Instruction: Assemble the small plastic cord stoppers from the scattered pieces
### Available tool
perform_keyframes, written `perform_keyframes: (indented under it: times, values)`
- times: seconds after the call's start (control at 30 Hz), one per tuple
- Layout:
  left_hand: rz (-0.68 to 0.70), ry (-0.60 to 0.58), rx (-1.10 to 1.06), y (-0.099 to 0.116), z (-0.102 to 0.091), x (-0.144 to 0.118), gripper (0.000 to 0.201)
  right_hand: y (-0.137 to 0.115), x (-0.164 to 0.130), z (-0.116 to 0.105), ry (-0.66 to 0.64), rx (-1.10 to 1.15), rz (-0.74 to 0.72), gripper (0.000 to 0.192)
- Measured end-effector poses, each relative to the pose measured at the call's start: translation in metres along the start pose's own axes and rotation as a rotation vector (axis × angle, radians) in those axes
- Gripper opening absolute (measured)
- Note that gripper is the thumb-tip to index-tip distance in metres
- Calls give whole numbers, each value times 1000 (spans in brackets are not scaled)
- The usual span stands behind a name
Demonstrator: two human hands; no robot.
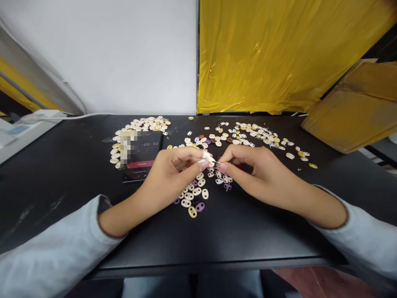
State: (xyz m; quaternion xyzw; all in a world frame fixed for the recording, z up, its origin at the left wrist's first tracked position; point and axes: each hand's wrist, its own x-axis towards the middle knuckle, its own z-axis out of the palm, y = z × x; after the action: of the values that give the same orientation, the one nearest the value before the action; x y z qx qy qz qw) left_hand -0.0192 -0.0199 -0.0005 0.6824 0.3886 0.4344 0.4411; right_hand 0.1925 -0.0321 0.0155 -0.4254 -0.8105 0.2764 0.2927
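Note:
My left hand (169, 171) pinches a small cream oval piece with holes (211, 161) between thumb and index finger; white coverings show on those fingertips. My right hand (263, 174) has its thumb and index finger closed on a thin dark rod-like thing (216, 162), whose tip meets the cream piece. Whether it is a tool or a cord, I cannot tell. Beneath the hands lies a spread of loose two-hole oval pieces (197, 191) in cream, yellow and purple. The fingers partly hide that spread.
On the black table (217, 240), a phone with a timer (144, 157) lies left of my hands. More oval pieces form a pile (149, 123) behind it and another (257, 131) at back right. A cardboard box (356, 103) stands right; a white power strip (31, 124) sits left.

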Motion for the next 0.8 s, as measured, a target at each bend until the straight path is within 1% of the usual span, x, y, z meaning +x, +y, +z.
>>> perform_keyframes:
  times: [0.2, 0.33, 0.47, 0.53, 0.63, 0.73, 0.8]
  values:
    - [1, 21, -15, 1, 1, 0, 4, 2, 0, 0, 26, -36, -4, 14]
    - [2, 20, 21, 0, 1, -1, 3, 2, -1, 2, 42, -118, -18, 14]
    - [11, -1, 41, -1, 1, -2, 2, 2, -2, 6, 30, -228, -19, 13]
    - [4, -19, 27, -2, 1, -3, 1, 3, -2, 7, 17, -247, -9, 13]
    - [-20, -43, 6, -1, 2, -4, 4, 1, -1, 6, -20, -171, 29, 15]
    - [-44, -50, -40, 1, 3, -4, 5, 0, 0, 6, -68, -11, 82, 19]
    - [-61, -43, -79, 3, 5, -4, 5, 0, 0, 7, -90, 104, 110, 17]
